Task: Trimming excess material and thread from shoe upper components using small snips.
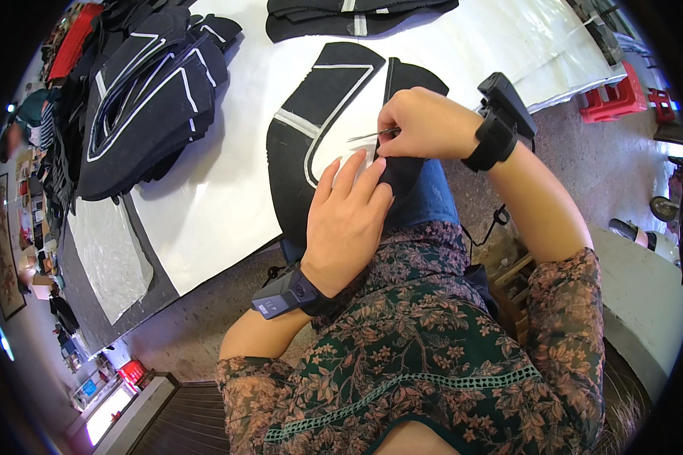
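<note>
A black, U-shaped fabric piece (pixel 288 163) with white edging lies across the near edge of the table and over my lap. My left hand (pixel 347 220) rests on its lower curve, fingers stretched out and fingertips by the inner edge. Just above those fingertips, my right hand (pixel 425 125) is closed in a pinch at the piece's right arm. From its fingers a thin, pointed metal tool (pixel 363 137) sticks out to the left over the white gap. Most of that tool is hidden, so I cannot tell its exact kind.
A pile of similar black pieces (pixel 148 106) stands on the left of the white-covered table (pixel 212 220). More black pieces (pixel 319 21) are stacked at the far edge. Beyond the table's right edge, a red plastic stool (pixel 616 97) is on the floor.
</note>
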`<state>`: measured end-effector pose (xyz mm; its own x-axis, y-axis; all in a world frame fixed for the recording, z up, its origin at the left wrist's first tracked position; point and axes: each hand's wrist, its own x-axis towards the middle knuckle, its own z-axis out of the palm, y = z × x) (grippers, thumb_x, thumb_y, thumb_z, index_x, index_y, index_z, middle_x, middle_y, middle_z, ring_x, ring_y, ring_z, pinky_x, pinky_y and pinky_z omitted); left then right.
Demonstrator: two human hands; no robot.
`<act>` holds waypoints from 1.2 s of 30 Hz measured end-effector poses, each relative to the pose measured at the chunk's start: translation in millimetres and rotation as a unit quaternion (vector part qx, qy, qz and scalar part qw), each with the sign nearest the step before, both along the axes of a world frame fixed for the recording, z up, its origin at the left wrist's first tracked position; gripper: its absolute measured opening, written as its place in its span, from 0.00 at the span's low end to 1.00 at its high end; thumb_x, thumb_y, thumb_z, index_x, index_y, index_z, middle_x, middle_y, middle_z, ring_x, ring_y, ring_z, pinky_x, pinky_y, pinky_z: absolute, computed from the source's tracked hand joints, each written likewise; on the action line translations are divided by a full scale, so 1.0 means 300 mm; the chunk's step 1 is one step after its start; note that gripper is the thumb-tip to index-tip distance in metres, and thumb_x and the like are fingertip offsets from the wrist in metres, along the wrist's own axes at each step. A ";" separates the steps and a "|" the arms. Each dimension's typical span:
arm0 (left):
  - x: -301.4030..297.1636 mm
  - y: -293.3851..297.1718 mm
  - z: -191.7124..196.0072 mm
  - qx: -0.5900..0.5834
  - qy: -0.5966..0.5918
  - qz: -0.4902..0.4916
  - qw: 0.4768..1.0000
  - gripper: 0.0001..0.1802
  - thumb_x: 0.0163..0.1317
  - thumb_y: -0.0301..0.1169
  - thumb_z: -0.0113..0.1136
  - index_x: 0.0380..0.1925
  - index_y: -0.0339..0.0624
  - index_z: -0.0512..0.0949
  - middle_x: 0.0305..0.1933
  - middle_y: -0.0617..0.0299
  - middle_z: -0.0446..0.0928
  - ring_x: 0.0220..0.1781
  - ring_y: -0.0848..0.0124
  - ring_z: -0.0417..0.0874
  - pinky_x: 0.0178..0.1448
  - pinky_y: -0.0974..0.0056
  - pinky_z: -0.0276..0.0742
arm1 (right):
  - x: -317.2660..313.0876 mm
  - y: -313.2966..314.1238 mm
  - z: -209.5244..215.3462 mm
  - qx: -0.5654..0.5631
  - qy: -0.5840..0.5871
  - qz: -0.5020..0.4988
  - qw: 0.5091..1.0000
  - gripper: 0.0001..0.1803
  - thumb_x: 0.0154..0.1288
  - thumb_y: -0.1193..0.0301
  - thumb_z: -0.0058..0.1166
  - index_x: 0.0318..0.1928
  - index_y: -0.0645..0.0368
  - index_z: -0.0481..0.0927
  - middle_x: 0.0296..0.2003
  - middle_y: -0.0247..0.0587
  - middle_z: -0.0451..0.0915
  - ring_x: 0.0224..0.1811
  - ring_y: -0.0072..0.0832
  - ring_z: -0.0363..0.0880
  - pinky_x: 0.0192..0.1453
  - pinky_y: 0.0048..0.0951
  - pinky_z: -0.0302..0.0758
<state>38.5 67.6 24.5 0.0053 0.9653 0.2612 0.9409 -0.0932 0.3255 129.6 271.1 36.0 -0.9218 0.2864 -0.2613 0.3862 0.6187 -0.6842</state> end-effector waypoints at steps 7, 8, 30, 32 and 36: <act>-0.006 0.009 -0.006 0.001 -0.018 -0.006 1.000 0.06 0.60 0.25 0.66 0.37 0.40 0.79 0.57 0.55 0.80 0.66 0.52 0.76 0.70 0.46 0.70 | -0.009 0.076 0.027 -0.002 0.045 0.044 0.998 0.13 0.54 0.68 0.65 0.32 0.69 0.85 0.24 0.46 0.82 0.26 0.30 0.80 0.34 0.30 0.76; -0.007 0.008 -0.009 0.001 -0.017 -0.005 1.000 0.06 0.60 0.25 0.66 0.37 0.40 0.79 0.56 0.55 0.80 0.65 0.52 0.77 0.70 0.46 0.70 | -0.020 0.066 0.022 -0.049 0.092 0.048 0.993 0.13 0.54 0.68 0.65 0.32 0.69 0.85 0.23 0.46 0.82 0.25 0.30 0.79 0.34 0.30 0.76; -0.001 0.039 -0.032 0.013 0.002 -0.006 1.000 0.10 0.59 0.24 0.66 0.40 0.39 0.77 0.61 0.53 0.79 0.66 0.51 0.77 0.70 0.45 0.69 | -0.016 0.157 -0.011 0.049 0.055 0.003 0.997 0.15 0.50 0.65 0.67 0.30 0.68 0.85 0.22 0.45 0.81 0.24 0.32 0.79 0.34 0.32 0.75; -0.002 0.034 -0.034 0.014 0.005 -0.004 1.000 0.10 0.59 0.24 0.65 0.40 0.39 0.77 0.60 0.53 0.79 0.65 0.51 0.77 0.70 0.46 0.70 | -0.018 0.166 -0.012 0.055 0.056 -0.016 0.997 0.15 0.50 0.65 0.67 0.29 0.68 0.85 0.22 0.44 0.80 0.24 0.31 0.77 0.33 0.32 0.75; -0.005 0.039 -0.029 0.018 -0.022 0.005 1.000 0.10 0.59 0.24 0.66 0.40 0.38 0.78 0.58 0.53 0.79 0.63 0.52 0.78 0.69 0.47 0.70 | -0.020 0.145 -0.006 0.025 0.008 -0.021 0.999 0.16 0.51 0.62 0.66 0.32 0.66 0.86 0.24 0.49 0.83 0.28 0.36 0.84 0.36 0.34 0.79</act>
<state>37.1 79.3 15.8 -0.0165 0.9553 0.2951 0.9270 -0.0959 0.3625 123.6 314.8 34.3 -0.9123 0.3380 -0.2314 0.4026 0.6361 -0.6583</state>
